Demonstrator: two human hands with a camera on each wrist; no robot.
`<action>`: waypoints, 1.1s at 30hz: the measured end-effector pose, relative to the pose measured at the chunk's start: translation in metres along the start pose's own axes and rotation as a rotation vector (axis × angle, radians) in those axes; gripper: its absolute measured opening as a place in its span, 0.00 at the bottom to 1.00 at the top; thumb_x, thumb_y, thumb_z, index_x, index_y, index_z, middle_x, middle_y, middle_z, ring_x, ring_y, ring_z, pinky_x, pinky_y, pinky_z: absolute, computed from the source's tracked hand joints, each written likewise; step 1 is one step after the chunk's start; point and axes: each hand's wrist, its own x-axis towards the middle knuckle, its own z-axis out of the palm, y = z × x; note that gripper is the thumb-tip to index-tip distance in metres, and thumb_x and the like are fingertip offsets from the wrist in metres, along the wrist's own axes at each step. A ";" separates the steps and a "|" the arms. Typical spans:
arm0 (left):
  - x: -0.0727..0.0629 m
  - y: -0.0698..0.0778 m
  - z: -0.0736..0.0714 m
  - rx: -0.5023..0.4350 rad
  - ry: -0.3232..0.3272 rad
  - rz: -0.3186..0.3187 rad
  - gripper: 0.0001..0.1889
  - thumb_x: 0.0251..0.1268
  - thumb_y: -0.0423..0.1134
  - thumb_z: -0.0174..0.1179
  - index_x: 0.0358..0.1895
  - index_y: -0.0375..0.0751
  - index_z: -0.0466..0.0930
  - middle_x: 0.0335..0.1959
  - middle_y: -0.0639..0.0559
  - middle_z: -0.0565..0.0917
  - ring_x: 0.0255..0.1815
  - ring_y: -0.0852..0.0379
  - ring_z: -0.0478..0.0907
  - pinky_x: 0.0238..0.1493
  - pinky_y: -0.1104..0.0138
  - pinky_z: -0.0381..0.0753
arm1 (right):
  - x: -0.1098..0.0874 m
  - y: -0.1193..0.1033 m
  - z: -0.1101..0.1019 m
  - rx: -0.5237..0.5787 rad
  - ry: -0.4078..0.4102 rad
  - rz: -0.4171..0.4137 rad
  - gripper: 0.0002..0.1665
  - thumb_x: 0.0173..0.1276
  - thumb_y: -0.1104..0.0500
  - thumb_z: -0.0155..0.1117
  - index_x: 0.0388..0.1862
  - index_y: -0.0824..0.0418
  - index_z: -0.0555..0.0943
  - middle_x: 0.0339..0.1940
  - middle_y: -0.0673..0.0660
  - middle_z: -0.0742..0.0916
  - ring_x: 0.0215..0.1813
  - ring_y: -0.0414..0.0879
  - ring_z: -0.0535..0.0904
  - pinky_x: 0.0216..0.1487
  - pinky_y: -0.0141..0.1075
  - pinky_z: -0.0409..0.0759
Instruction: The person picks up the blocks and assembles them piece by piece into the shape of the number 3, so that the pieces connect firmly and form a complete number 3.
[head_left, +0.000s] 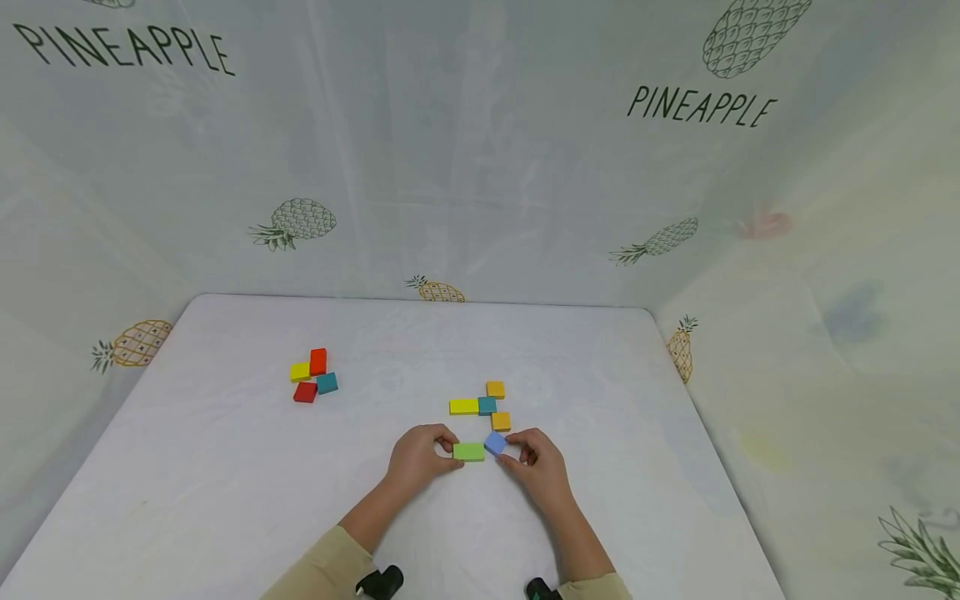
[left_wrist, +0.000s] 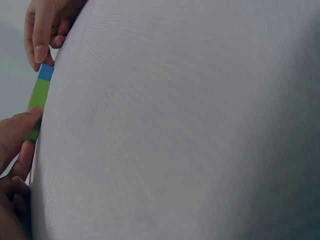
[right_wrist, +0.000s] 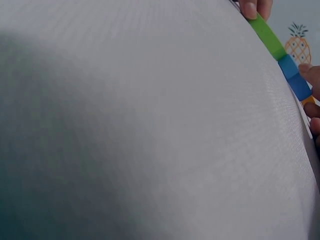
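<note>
My left hand (head_left: 416, 457) pinches the left end of a light green rectangular block (head_left: 468, 452) on the white table. A blue block (head_left: 495, 442), turned at an angle, sits at the green block's right end, between the thumb and finger of my right hand (head_left: 542, 471). In the left wrist view the green block (left_wrist: 40, 95) and the blue block (left_wrist: 46, 72) lie end to end. The right wrist view has the blue block (right_wrist: 295, 77) right at the end of the green one (right_wrist: 270, 39).
Just beyond the hands lie a yellow block (head_left: 463, 407), a teal block (head_left: 487, 406) and two orange blocks (head_left: 496, 389). Farther left is a cluster of red (head_left: 318, 362), yellow (head_left: 300, 372) and teal (head_left: 327, 383) blocks. A pineapple-print curtain (head_left: 480, 167) hangs behind the table (head_left: 225, 500).
</note>
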 end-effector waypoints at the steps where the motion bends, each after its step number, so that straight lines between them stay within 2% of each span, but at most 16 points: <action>1: 0.000 0.000 0.000 0.001 0.000 0.000 0.14 0.45 0.44 0.78 0.34 0.51 0.84 0.26 0.66 0.76 0.30 0.63 0.71 0.34 0.67 0.72 | 0.000 0.000 0.000 0.001 0.000 -0.002 0.16 0.55 0.59 0.78 0.42 0.49 0.85 0.29 0.47 0.77 0.29 0.40 0.69 0.30 0.30 0.69; 7: -0.001 0.004 -0.004 0.001 -0.002 -0.002 0.14 0.45 0.43 0.78 0.34 0.50 0.83 0.25 0.65 0.75 0.30 0.62 0.70 0.34 0.67 0.72 | 0.001 -0.001 0.000 0.006 0.006 -0.003 0.16 0.54 0.59 0.78 0.42 0.49 0.85 0.29 0.47 0.77 0.29 0.40 0.69 0.30 0.30 0.69; 14: 0.003 0.004 -0.008 0.012 -0.048 0.002 0.20 0.45 0.44 0.78 0.43 0.48 0.83 0.26 0.65 0.74 0.31 0.62 0.70 0.35 0.67 0.71 | 0.003 -0.003 0.000 0.004 0.004 0.013 0.16 0.55 0.59 0.78 0.42 0.51 0.85 0.29 0.47 0.77 0.29 0.40 0.70 0.30 0.30 0.69; 17: 0.004 0.000 -0.009 -0.029 -0.071 -0.019 0.23 0.46 0.45 0.78 0.47 0.48 0.82 0.28 0.65 0.75 0.31 0.61 0.69 0.33 0.67 0.71 | 0.003 -0.003 0.000 0.004 0.005 0.016 0.16 0.55 0.58 0.78 0.42 0.50 0.85 0.28 0.47 0.77 0.29 0.41 0.70 0.30 0.30 0.69; 20: 0.004 -0.007 -0.014 -0.110 -0.085 -0.038 0.24 0.47 0.44 0.77 0.50 0.48 0.82 0.33 0.64 0.78 0.32 0.60 0.70 0.33 0.67 0.72 | 0.002 0.000 0.000 0.006 0.009 0.009 0.15 0.55 0.58 0.78 0.42 0.51 0.85 0.28 0.46 0.76 0.29 0.40 0.69 0.30 0.30 0.69; 24: 0.001 -0.015 -0.028 -0.173 -0.077 -0.049 0.22 0.49 0.42 0.76 0.50 0.48 0.82 0.37 0.61 0.79 0.36 0.59 0.72 0.37 0.66 0.76 | 0.000 0.000 -0.001 0.014 0.009 0.013 0.15 0.55 0.58 0.78 0.42 0.50 0.85 0.27 0.47 0.76 0.28 0.40 0.69 0.30 0.31 0.69; 33: -0.004 -0.045 -0.073 -0.125 0.016 -0.106 0.23 0.51 0.39 0.75 0.53 0.47 0.81 0.37 0.57 0.79 0.38 0.57 0.73 0.40 0.65 0.78 | -0.002 -0.002 -0.002 0.025 -0.006 0.029 0.15 0.56 0.56 0.77 0.43 0.49 0.85 0.27 0.47 0.76 0.29 0.40 0.69 0.30 0.30 0.68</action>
